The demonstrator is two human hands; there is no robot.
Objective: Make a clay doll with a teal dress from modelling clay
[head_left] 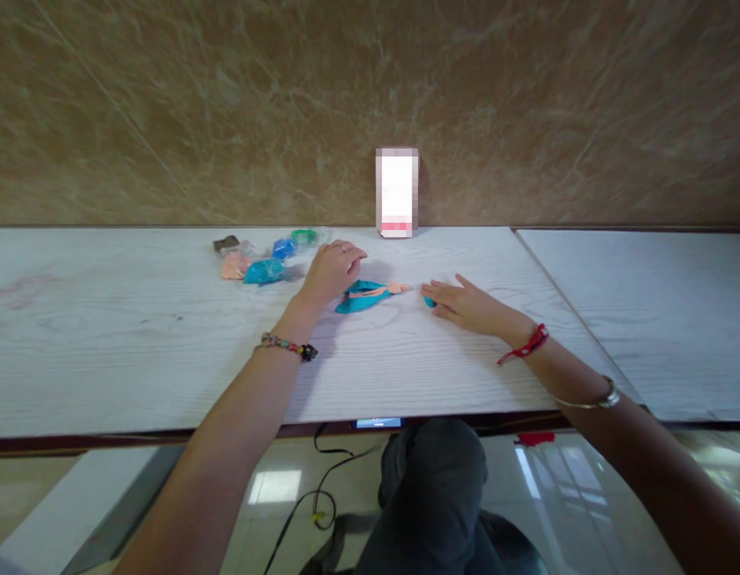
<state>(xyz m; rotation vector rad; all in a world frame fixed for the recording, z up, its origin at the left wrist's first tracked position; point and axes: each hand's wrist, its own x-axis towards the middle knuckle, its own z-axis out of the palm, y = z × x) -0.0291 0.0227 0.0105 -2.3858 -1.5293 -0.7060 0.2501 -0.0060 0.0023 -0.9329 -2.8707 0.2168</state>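
Note:
A flat teal clay shape with a peach strip lies on the white wood-grain table. My left hand rests curled over its left end, fingers bent down onto it. My right hand lies flat on the table just right of the shape, fingers stretched out. Under its fingertips sits a small teal clay bit.
Several small bags of coloured clay lie to the left of my left hand near the back of the table. A white card leans on the marbled wall. A second table panel adjoins on the right. A cable lies on the floor.

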